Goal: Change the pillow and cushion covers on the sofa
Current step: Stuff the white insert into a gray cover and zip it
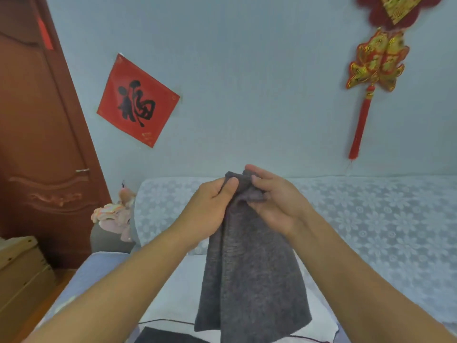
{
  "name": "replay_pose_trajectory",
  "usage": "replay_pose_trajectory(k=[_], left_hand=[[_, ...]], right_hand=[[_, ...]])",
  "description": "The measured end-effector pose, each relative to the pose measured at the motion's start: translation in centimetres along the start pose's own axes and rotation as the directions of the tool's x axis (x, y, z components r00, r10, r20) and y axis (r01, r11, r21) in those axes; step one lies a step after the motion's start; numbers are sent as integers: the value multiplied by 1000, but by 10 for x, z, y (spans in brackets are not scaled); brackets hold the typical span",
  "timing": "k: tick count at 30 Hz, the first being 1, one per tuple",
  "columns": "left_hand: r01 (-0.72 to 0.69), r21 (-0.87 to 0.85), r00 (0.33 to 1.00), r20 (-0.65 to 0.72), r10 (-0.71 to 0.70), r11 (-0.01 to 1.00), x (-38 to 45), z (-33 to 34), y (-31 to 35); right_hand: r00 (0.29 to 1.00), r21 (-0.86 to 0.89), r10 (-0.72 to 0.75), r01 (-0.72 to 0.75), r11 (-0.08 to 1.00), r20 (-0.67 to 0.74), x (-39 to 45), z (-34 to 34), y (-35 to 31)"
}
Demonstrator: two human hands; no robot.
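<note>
While raised, left hand (210, 209) and right hand (274, 201) pinch grey cover (249, 273).

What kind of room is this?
Probably a living room at home: a sofa under a lacy cover stands against the wall, a red paper square hangs above it, and a wooden door is beside it.
</note>
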State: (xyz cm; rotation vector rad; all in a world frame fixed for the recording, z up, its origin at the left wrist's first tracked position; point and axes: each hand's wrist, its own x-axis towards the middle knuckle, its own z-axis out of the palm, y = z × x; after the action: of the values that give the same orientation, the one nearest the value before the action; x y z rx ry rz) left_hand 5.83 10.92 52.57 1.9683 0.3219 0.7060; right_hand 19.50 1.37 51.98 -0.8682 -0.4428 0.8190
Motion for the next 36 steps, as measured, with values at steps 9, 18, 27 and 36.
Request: replay_pose_trajectory(k=[9, 18, 27, 36], left_hand=[[207, -133, 770, -590, -245, 969, 111, -147, -47], [360, 13, 735, -620, -275, 933, 90, -180, -117], [726, 90, 634, -470, -614, 681, -94, -94, -287], [658, -540, 473, -246, -846, 524, -152, -80, -309]], right_hand=[[679, -481, -469, 190, 856, -565, 78, -67, -81], [697, -790, -594, 67, 610, -401, 67, -108, -50], [932, -858, -321, -297, -418, -167, -41, -253, 148], [901, -921, -238, -385, -50, -364, -77, -285, 188]])
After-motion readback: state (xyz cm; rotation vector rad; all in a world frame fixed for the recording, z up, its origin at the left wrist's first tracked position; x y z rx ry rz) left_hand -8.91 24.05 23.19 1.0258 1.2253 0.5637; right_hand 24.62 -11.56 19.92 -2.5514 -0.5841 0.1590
